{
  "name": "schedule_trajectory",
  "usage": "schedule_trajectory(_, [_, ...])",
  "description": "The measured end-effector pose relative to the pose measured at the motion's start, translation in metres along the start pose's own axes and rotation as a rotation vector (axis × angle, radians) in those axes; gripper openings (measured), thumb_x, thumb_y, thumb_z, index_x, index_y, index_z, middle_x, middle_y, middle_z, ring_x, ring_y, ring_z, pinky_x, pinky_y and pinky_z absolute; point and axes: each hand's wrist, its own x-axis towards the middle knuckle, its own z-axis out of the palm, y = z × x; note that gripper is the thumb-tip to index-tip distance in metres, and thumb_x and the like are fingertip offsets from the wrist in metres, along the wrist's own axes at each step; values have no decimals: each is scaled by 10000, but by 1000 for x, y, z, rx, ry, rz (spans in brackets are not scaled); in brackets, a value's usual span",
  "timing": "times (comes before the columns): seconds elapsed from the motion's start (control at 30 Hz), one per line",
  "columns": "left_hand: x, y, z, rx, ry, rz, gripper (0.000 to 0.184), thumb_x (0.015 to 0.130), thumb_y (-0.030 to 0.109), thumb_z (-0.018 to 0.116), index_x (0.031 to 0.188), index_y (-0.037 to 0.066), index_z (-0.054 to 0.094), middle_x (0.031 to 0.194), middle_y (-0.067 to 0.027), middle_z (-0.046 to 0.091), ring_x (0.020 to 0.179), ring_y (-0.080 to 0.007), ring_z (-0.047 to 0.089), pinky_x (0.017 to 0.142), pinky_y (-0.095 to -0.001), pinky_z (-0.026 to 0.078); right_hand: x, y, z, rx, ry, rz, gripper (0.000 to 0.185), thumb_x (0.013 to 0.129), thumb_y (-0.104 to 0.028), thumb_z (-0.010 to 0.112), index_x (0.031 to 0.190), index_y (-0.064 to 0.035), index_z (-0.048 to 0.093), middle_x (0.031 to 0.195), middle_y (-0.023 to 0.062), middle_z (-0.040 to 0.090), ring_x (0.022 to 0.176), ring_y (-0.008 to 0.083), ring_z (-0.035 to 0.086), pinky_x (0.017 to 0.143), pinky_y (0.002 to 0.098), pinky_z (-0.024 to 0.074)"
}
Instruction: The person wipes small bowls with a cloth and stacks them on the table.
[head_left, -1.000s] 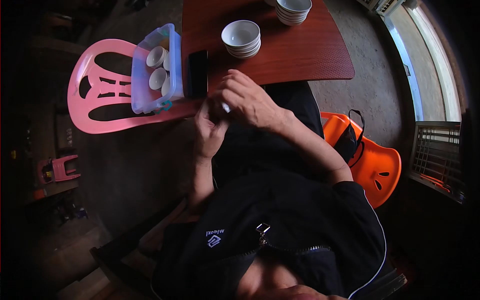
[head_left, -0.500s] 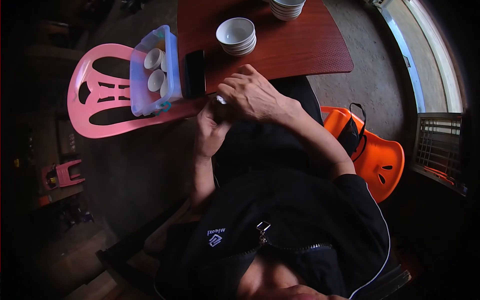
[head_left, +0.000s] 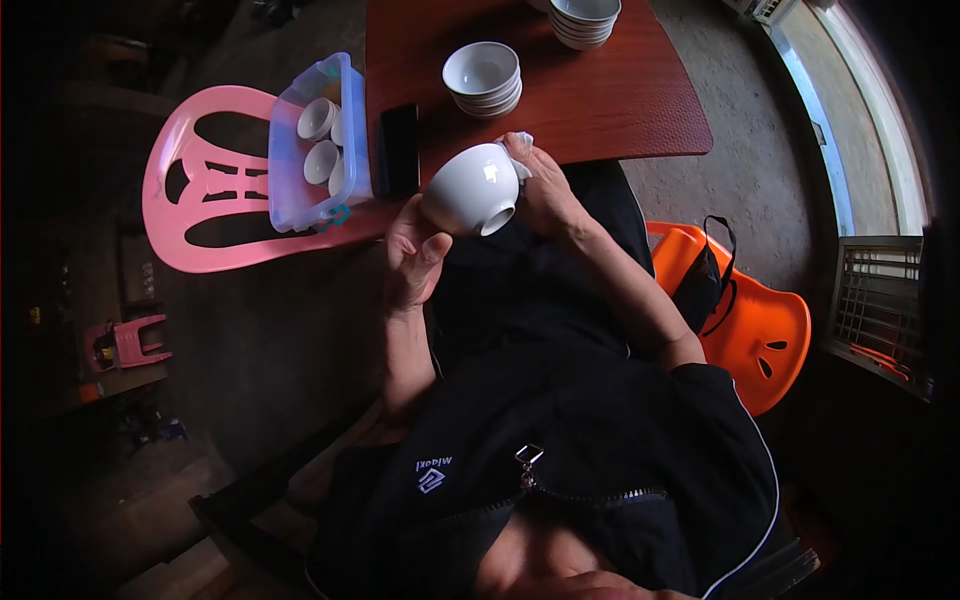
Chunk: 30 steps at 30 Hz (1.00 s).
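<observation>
bowl (head_left: 468,190), glossy white, tilts, gripped by left fingers (head_left: 436,247); right fingers (head_left: 543,172) clutch white wad (head_left: 523,171).

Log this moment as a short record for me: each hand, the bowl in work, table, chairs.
Left hand: the left hand grips the white bowl at its side
Right hand: the right hand holds a white wad, perhaps cloth or tissue, against the bowl
Bowl in work: tilted, outside and foot ring toward the camera; inside hidden
Table: near bowl stack, far bowl stack, black phone-like slab
Pink chair: bears a clear tub with small white bowls
Orange chair: black strapped item on it
</observation>
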Motion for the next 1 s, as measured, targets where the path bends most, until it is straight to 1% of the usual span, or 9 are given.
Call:
schedule_trajectory(0.13, [1,3,1,451,-70,-86,214,894,143,619,1063,23,563,972,1,563,861,-60,489,794,-202,394,6,-29,8,-833,-200,-212,305,995,-316,422,859,-52,494,770,-19,491,724,68,476,641,263,413])
schedule_trajectory(0.17, [1,-1,4,460,-78,-80,219,921,167,580,1065,3,560,948,-3,559,829,-57,473,754,-198,398,3,-40,19,-1053,-163,-180,275,979,-263,425,892,-15,507,779,95,512,705,183,519,677,295,445])
schedule_trajectory(0.3, [2,-17,16,525,91,94,202,928,117,543,1091,-3,541,953,1,551,839,-67,471,763,-212,409,0,-17,37,-1592,-322,-915,195,771,-118,585,949,-45,553,948,106,574,959,281,564,952,434,404])
schedule_trajectory(0.43, [0,-11,18,569,90,87,134,930,129,551,964,2,527,872,7,528,809,-65,456,744,-211,403,-5,-20,28,-1465,-266,-886,199,831,-127,550,1009,-41,564,976,124,587,959,249,582,936,401,421])
schedule_trajectory(0.5, [-1,-8,18,532,60,85,134,931,137,554,946,7,525,857,9,526,800,-62,452,742,-208,398,0,-27,20,-931,-9,-134,200,933,-177,458,985,-16,564,893,134,598,874,228,607,815,339,474])
schedule_trajectory(0.53, [0,-7,19,498,26,82,137,932,145,557,928,12,523,843,12,524,791,-58,448,741,-204,393,9,-22,10,-823,21,-101,321,992,-256,378,1001,1,570,842,141,604,816,217,615,724,307,488])
schedule_trajectory(0.77, [-2,-9,23,339,171,108,169,937,103,517,1077,8,519,1043,-20,561,972,-87,515,909,-253,395,-20,-11,37,-1431,-206,-856,438,850,-57,552,1281,-35,485,1370,159,429,1294,329,394,1047,451,348])
schedule_trajectory(0.87, [-4,-20,6,200,136,146,201,937,96,506,1119,11,510,1111,-45,561,1016,-113,522,935,-276,397,-12,-2,30,-1514,-302,-990,437,880,-110,549,1302,-33,470,1379,174,422,1273,331,422,1043,437,353])
schedule_trajectory(1.0, [1,-19,6,218,132,134,203,941,104,495,1124,19,513,1103,-52,571,1019,-120,526,927,-281,405,-9,-6,30,-912,-125,-548,446,987,-306,389,1318,-12,446,1369,183,432,1273,330,423,1016,382,379])
